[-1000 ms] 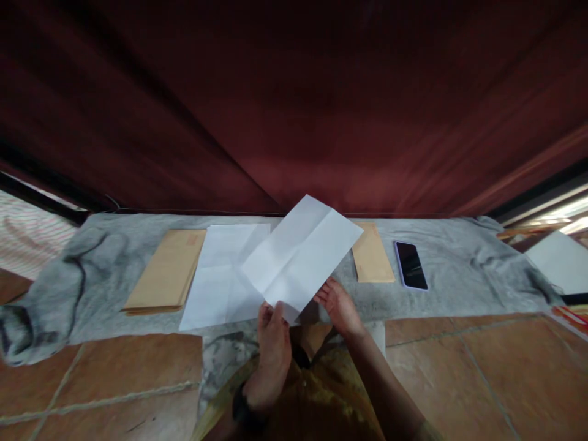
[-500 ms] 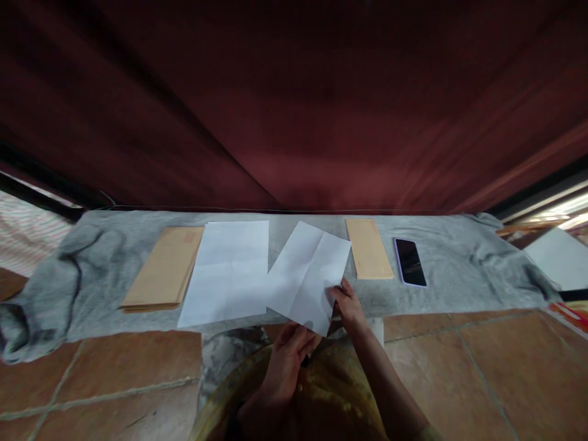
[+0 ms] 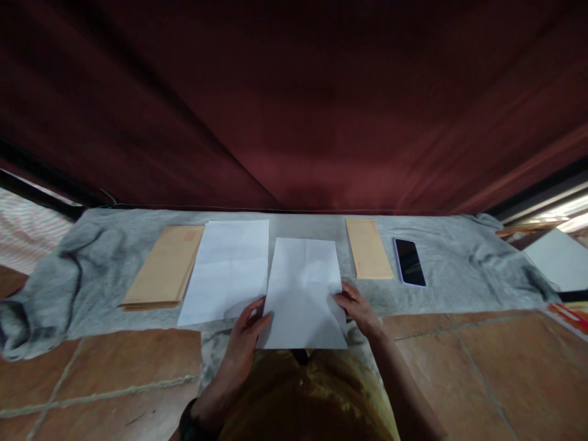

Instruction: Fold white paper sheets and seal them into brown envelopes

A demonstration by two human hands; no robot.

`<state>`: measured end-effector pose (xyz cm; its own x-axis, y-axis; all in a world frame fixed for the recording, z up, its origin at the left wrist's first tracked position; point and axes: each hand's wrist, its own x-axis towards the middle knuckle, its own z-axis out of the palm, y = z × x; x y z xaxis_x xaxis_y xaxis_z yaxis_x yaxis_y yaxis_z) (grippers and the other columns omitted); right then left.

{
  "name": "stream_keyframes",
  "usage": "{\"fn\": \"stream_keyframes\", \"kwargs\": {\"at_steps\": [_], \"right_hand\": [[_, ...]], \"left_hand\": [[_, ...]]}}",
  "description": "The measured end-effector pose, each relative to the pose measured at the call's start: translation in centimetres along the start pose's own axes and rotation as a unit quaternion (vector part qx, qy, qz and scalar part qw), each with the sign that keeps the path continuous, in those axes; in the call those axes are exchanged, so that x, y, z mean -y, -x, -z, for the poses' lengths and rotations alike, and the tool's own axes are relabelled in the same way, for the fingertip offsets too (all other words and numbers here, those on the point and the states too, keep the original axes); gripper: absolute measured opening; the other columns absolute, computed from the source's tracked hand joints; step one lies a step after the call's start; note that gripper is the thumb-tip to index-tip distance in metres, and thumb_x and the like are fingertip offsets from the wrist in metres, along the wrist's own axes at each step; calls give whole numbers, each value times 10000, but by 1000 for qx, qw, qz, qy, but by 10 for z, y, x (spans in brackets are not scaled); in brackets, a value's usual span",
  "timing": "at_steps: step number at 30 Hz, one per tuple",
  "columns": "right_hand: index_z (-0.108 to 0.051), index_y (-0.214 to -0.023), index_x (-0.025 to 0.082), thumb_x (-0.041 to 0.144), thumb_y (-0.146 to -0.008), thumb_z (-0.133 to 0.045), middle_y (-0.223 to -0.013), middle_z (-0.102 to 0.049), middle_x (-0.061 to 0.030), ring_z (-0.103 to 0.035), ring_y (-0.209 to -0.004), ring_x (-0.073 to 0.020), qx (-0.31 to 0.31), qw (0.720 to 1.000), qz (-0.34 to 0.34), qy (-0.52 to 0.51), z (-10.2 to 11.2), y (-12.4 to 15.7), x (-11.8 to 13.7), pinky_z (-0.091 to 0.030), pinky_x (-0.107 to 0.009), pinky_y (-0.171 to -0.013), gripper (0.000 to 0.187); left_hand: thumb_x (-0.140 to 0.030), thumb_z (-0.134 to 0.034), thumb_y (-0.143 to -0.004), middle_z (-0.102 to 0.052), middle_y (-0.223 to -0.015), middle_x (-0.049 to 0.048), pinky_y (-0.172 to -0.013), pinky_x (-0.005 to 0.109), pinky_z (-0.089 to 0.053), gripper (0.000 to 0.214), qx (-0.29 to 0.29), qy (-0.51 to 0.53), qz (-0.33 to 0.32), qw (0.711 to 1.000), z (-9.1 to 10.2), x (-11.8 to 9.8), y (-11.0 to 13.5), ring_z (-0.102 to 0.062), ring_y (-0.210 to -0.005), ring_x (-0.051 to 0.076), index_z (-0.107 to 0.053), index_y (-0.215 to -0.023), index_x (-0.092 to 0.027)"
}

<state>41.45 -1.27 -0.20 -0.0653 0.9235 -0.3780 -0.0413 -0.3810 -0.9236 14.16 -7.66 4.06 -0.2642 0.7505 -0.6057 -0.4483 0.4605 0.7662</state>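
Note:
A creased white sheet of paper lies flat in front of me on the grey cloth, its near edge hanging past the cloth. My left hand rests on the sheet's lower left edge, fingers stretched out. My right hand presses its right edge, fingers spread flat. A second white sheet lies just to the left, slightly under the first.
A stack of brown envelopes sits at the left and a single brown envelope at the right, beside a dark phone. A dark red curtain hangs behind. Brown floor tiles lie in front. Another white sheet is far right.
The sheet was held up tilted in the air; it has come down and been turned square onto the cloth. Both hands moved apart to its left and right edges.

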Motion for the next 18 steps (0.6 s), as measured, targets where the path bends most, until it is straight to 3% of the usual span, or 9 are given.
{"fn": "stream_keyframes", "kwargs": {"at_steps": [4,7,10,15,18], "right_hand": [[-678,-1255,268,391,-735,-726,-762,-698,34,-582,-653,-182,-101,995,21,2,6,0,-10,-522,-335,-700,537],[-693,-1248,281,384,-772,-683,-937,-747,-5,-654,-834,-220,-72,996,53,-17,15,1,-15,-539,-403,-861,488],[-740,-1172,285,381,-820,-672,-1189,-727,-39,-644,-1112,-262,-33,992,120,28,21,4,-16,-481,-458,-1037,371],[-659,-1338,326,315,-943,-553,-1279,-661,-90,-590,-1213,-286,-78,934,253,240,23,10,-22,-430,-516,-1110,409],[-630,-1373,356,258,-950,-526,-1418,-582,-75,-508,-1333,-305,-66,891,295,340,23,11,-24,-375,-554,-1157,446]], "left_hand": [[-271,-912,-596,-755,-973,45,-725,307,-571,769,21,6,41,999,1,-2,8,-737,-874,233,-630,-1310,-304],[-248,-909,-600,-742,-893,20,-756,301,-576,819,23,22,49,998,-1,-8,11,-732,-884,224,-608,-1358,-320],[-228,-897,-600,-746,-897,37,-706,293,-565,729,34,1,47,998,-1,-14,6,-724,-862,231,-671,-1291,-288],[-188,-876,-580,-764,-1049,94,-675,286,-535,468,79,-20,66,994,0,-10,-6,-712,-864,244,-775,-1035,-226],[-156,-865,-580,-764,-920,85,-624,257,-493,388,61,-22,18,998,-1,-7,-7,-691,-763,208,-788,-959,-191]]}}
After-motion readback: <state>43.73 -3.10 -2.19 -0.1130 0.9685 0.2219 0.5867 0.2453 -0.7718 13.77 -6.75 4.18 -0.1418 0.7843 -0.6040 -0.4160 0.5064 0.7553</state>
